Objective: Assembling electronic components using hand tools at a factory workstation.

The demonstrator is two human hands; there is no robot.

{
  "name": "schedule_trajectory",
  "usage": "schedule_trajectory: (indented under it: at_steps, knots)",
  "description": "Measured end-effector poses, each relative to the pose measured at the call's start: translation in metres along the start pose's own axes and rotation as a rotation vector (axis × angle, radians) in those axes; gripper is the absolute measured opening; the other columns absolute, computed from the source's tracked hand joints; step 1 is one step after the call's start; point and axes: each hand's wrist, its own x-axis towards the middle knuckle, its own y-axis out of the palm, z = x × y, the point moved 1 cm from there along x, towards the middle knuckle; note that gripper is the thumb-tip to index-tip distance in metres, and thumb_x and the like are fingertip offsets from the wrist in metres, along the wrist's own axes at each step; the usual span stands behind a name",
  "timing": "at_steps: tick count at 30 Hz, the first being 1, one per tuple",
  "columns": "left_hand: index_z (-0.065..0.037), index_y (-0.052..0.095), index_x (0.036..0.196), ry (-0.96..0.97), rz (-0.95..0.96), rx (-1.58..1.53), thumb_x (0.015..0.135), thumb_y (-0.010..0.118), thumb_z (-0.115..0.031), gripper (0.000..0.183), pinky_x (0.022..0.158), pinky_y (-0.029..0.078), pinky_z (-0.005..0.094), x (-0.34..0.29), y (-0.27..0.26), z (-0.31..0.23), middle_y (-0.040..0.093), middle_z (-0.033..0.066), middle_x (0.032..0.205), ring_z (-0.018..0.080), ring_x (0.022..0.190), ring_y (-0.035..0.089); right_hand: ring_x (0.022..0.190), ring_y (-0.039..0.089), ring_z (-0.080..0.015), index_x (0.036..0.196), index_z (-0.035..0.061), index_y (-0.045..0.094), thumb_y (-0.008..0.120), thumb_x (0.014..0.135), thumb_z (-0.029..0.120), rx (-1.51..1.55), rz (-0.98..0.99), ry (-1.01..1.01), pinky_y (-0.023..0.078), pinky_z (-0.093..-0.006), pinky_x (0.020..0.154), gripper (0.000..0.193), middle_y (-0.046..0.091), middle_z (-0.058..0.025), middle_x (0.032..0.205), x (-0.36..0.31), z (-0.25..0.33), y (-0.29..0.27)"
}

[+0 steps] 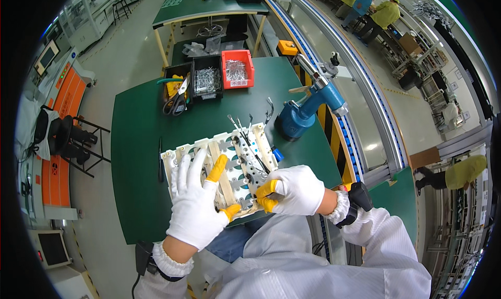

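A white plastic frame [228,186] with metal tabs and black wires [254,151] lies at the near edge of the green table. My left hand [197,202], in a white glove with yellow fingertips, rests on its left part, fingers spread and stretched out. At the frame's right side my right hand [292,191], gloved alike, has its fingers bent and pressed together against the frame. What sits between those fingertips, if anything, is hidden. A small blue piece [277,153] shows at the frame's right edge, just beyond my right hand.
A blue rivet gun [308,108] stands on the table's right side. Farther back are a black bin [207,79] and a red bin [237,72] of small metal parts, with scissors [177,99] beside them. A thin black tool [160,160] lies left. A conveyor [344,134] runs along the right.
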Motion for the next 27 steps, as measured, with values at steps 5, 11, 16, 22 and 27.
schedule_trajectory:
  at_steps: [5, 11, 16, 22, 27]
  knots:
    - [-0.006, 0.048, 0.151, -0.035, -0.127, -0.087, 0.07, 0.092, -0.034, 0.096, 0.125, 0.021, 0.0528, 0.007, 0.014, -0.001, 0.034, 0.0205, 0.159, 0.0442, 0.149, 0.028, 0.071, 0.068, -0.0235, 0.088, 0.0158, 0.074, 0.084, 0.075, 0.014, 0.006, 0.0, -0.034, 0.055, -0.0309, 0.065, 0.016, 0.07, -0.0015, 0.082, 0.005, 0.002, 0.001]
    - [-0.006, 0.054, 0.147, -0.132, -0.114, -0.043, 0.065, 0.093, -0.043, 0.098, 0.125, 0.02, 0.0522, 0.004, 0.02, -0.005, 0.035, 0.0168, 0.16, 0.0421, 0.15, 0.026, 0.07, 0.068, -0.0238, 0.084, 0.0155, 0.074, 0.084, 0.075, 0.015, 0.051, 0.009, 0.025, 0.055, -0.031, 0.065, 0.014, 0.069, -0.0024, 0.08, 0.004, 0.004, -0.002]
    - [-0.006, 0.056, 0.146, -0.142, -0.1, -0.028, 0.066, 0.092, -0.046, 0.096, 0.125, 0.018, 0.0517, 0.003, 0.022, 0.0, 0.035, 0.0167, 0.16, 0.0413, 0.15, 0.026, 0.071, 0.069, -0.0228, 0.084, 0.0158, 0.075, 0.084, 0.075, 0.015, -0.001, 0.058, 0.043, 0.056, -0.0308, 0.066, 0.013, 0.07, -0.002, 0.082, 0.009, 0.012, -0.006]
    - [-0.005, 0.062, 0.139, -0.039, -0.087, -0.02, 0.072, 0.084, -0.055, 0.086, 0.124, 0.015, 0.0578, 0.018, 0.016, -0.001, 0.038, 0.0204, 0.158, 0.0446, 0.148, 0.028, 0.084, 0.072, -0.0232, 0.09, 0.0104, 0.074, 0.079, 0.083, 0.014, 0.066, -0.339, -0.131, 0.058, -0.0326, 0.074, 0.009, 0.07, -0.0069, 0.09, 0.083, 0.019, -0.056]
    - [-0.014, 0.061, 0.142, -0.086, -0.066, 0.023, 0.076, 0.077, -0.063, 0.084, 0.123, 0.012, 0.0609, -0.006, 0.013, 0.013, 0.041, 0.0188, 0.156, 0.0398, 0.15, 0.028, 0.093, 0.071, -0.0376, 0.101, 0.0054, 0.074, 0.072, 0.09, 0.029, -0.136, -0.478, 0.107, 0.057, -0.0443, 0.082, 0.026, 0.072, -0.0171, 0.096, 0.262, 0.014, -0.026]
